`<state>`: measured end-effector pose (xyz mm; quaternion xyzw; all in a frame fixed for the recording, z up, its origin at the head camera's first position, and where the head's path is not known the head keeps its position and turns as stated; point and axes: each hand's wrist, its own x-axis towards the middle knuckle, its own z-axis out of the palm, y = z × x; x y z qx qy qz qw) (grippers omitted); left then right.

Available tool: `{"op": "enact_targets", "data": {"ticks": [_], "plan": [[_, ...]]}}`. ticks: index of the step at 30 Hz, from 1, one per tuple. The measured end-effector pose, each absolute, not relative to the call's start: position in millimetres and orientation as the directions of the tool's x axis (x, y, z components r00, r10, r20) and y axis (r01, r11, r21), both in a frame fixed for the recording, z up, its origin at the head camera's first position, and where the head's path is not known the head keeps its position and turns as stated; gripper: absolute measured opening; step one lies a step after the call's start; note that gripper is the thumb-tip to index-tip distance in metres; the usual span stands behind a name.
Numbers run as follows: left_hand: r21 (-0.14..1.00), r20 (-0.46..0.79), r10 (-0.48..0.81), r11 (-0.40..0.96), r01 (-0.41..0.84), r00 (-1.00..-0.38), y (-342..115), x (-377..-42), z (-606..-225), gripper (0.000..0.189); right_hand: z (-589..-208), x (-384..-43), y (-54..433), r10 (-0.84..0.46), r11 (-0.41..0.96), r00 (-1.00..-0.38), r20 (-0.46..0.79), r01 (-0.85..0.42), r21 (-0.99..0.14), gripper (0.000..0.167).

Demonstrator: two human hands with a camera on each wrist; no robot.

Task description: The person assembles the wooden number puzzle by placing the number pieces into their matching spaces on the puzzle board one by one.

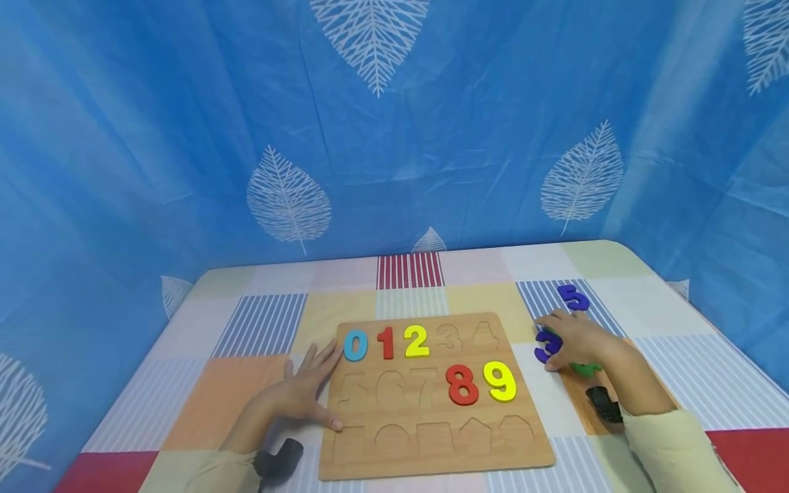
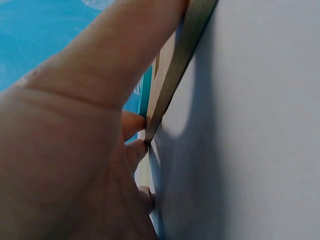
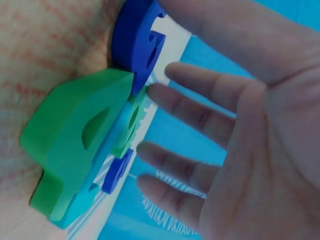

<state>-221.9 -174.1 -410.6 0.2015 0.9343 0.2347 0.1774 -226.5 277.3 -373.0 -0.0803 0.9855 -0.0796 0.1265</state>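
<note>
My left hand [image 1: 306, 387] lies with fingers spread on the left edge of the wooden number board [image 1: 382, 472], the thumb on its face. In the left wrist view, fingertips [image 2: 134, 122] touch the board's edge. At the right, my right hand [image 1: 579, 339] is over loose number pieces, thumb and fingers either side of a purple 3 [image 1: 545, 346]. In the right wrist view the thumb is at the 3 [image 3: 132, 42] and the other fingers are extended. A green 4 [image 3: 75, 140] lies nearest that camera, with another green piece [image 3: 131, 122] behind it.
Set in the board are a blue 0 [image 1: 355, 345], red 1 [image 1: 385, 343], yellow 2 [image 1: 416, 350], red 8 [image 1: 457, 392] and yellow 9 [image 1: 507, 390]. Beyond my right hand lies a purple 5 [image 1: 574, 299]. A light-blue piece [image 3: 82, 206] shows beside the green 4. Blue curtain [image 1: 370, 171] hangs behind.
</note>
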Motion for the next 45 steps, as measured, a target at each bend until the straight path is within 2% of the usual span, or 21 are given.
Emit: {"op": "enact_targets", "data": {"ticks": [12, 22, 31, 45], "plan": [[0.514, -0.238, 0.463, 0.806, 0.294, -0.854, -173.1, -222.7, -409.2, 0.124, -374.8, -225.3, 272.8, -0.187, 0.970, -0.963, -0.194, -0.150, -0.191, 0.058], [0.503, -0.241, 0.458, 0.813, 0.293, -0.856, -174.3, -222.0, -409.7, 0.124, -373.2, -226.0, 264.7, -0.224, 0.960, -0.956, -0.192, -0.182, -0.215, 0.069], [0.494, -0.242, 0.456, 0.818, 0.296, -0.857, -173.9, -224.1, -410.9, 0.124, -370.0, -232.4, 242.7, -0.261, 0.945, -0.951, -0.166, -0.216, -0.245, 0.072], [0.499, -0.232, 0.465, 0.811, 0.306, -0.854, -176.9, -224.1, -412.8, 0.123, -367.4, -250.8, 175.8, -0.365, 0.905, -0.917, -0.160, -0.309, -0.294, 0.065]]}}
